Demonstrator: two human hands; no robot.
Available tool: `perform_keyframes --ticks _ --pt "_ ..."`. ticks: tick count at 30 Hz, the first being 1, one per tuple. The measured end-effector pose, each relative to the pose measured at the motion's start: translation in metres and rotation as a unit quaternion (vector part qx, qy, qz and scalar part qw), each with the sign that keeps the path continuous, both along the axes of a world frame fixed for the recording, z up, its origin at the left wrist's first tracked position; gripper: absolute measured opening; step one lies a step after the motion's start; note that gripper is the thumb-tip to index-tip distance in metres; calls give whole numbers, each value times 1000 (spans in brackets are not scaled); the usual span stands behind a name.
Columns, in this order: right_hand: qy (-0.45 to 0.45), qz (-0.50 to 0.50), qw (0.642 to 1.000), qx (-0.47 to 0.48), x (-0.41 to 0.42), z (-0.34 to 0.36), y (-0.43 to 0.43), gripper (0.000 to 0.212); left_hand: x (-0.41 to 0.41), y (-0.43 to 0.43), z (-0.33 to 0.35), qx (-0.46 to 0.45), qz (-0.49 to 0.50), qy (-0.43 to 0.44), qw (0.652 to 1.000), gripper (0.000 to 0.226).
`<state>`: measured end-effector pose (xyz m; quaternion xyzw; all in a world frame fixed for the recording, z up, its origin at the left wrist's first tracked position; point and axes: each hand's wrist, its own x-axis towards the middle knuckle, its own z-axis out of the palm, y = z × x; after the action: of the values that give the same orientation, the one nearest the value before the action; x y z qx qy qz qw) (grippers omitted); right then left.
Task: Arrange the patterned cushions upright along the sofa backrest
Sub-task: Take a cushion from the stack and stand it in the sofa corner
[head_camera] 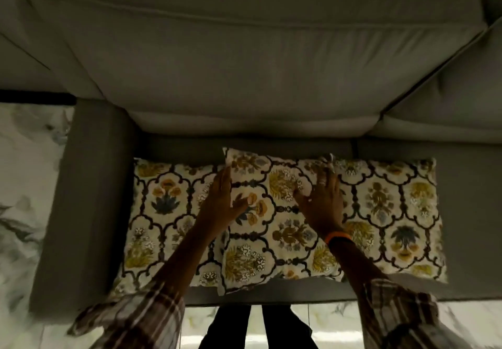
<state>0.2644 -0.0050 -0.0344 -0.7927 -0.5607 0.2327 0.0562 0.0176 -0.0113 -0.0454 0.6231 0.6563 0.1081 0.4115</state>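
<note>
So you've got three patterned cushions lying flat on the sofa seat [467, 213], none of them up against the backrest [244, 63] yet. All the same fabric: cream ground, dark scrolling lattice, with yellow, orange and blue-grey flower motifs in each cell.

Going left to right: the left cushion [160, 213] sits just beside the grey armrest [89, 185], its right edge tucked under the next one. The middle cushion [271, 221] lies on top, overlapping both neighbours. The right cushion [394, 213] stretches out toward the open part of the seat.

Your left hand [222, 202] is at the middle cushion's left edge, thumb lying on top of the fabric and fingers out along the edge, though whether it's really gripping I can't tell. Your right hand [323, 202] is flat on the cushion's upper right part, fingers spread and palm down. There's a ring on one finger and an orange band [338, 237] on that wrist. Plaid sleeves [141, 319] on both arms, marble floor [30, 158] off to the left.
</note>
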Motion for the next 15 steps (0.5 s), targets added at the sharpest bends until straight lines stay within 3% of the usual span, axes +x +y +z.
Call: perform_keyframes --ticks 2,4,7,9,12,15 --pt "34 -95 993 -53 20 -27 -20 95 15 -11 -31 -86 97 -119 984 108" --pt "108 -192 972 -82 31 -45 -33 119 29 -20 -49 -117 183 -132 967 125" --pt "172 -251 947 -103 54 -82 -50 148 46 -29 -59 -135 251 -157 945 117" --pt "224 -244 936 -122 58 -88 -51 137 53 -29 -58 -141 273 -145 940 113" --pt "348 -234 897 -138 66 -67 -40 81 51 -23 -51 -145 302 -131 933 128" --pt "444 -286 842 -111 74 -51 -37 78 45 -13 -36 -164 323 -135 922 107"
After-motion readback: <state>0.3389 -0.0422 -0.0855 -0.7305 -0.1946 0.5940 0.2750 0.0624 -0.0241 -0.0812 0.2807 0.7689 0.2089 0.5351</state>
